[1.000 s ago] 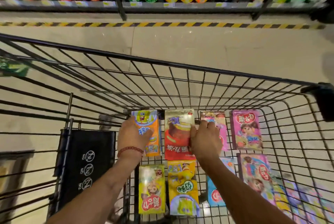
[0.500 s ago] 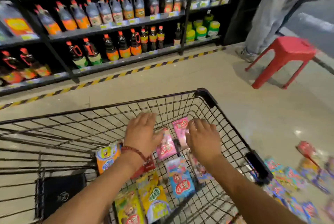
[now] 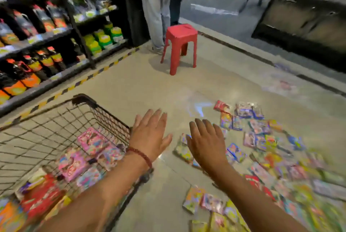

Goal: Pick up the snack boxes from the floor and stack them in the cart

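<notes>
Several colourful snack boxes (image 3: 260,143) lie scattered on the floor at the right, blurred by motion. The black wire cart (image 3: 104,117) stands at the lower left, with several snack boxes (image 3: 91,140) lying flat inside it. My left hand (image 3: 149,136), with a red bead bracelet on the wrist, hovers just past the cart's right rim, fingers straight and holding nothing. My right hand (image 3: 206,141) is stretched out over the nearest floor boxes, fingers straight, also holding nothing.
A red plastic stool (image 3: 179,48) stands on the floor ahead. A person's legs (image 3: 157,12) are behind it. Dark shelves of bottles (image 3: 43,44) run along the left, edged by yellow-black tape (image 3: 89,78). A dark cabinet (image 3: 303,23) is far right.
Both hands let go of the boxes in the cart and moved right, out over the floor. The view swung from the cart's inside to the scattered boxes.
</notes>
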Motion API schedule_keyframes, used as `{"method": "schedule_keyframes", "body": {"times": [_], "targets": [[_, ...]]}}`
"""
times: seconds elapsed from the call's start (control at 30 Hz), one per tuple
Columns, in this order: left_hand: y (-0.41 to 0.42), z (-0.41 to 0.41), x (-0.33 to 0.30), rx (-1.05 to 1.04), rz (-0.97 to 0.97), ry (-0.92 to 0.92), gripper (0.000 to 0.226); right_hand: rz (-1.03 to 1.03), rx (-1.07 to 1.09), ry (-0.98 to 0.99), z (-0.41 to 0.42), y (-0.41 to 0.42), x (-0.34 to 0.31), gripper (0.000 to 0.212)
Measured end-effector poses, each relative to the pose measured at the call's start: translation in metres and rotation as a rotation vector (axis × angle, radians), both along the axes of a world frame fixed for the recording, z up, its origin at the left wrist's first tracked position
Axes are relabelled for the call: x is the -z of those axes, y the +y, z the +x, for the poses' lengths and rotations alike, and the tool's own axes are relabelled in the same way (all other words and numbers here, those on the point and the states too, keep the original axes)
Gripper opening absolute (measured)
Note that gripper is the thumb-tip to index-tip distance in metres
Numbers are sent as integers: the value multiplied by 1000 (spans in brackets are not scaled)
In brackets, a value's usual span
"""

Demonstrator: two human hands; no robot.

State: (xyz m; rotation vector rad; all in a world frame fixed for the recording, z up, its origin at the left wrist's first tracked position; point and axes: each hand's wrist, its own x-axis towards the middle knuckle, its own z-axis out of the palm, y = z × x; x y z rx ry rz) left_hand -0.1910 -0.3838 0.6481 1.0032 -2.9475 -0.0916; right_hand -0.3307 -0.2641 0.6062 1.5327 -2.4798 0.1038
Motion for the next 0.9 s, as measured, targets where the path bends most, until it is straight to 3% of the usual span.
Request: {"method": "schedule_keyframes", "body": {"times": [0.23,0.47,0.63,0.77,0.9], "targets": [[108,-82,63,57,144,-54,65,102,257,-67,-72,167,61,39],[181,-93,162,65,281,-159,73,131,452,-223,-69,273,161,41],[223,-81,265,35,454,-333,78,193,598,-315,-46,319,249,45],[251,-75,352,16,516,-404,66,262,669,-368,-34,346,337,45],[269,-67,454,-11,561,-498,75,353,677,-399,-26,363,424,43]]}}
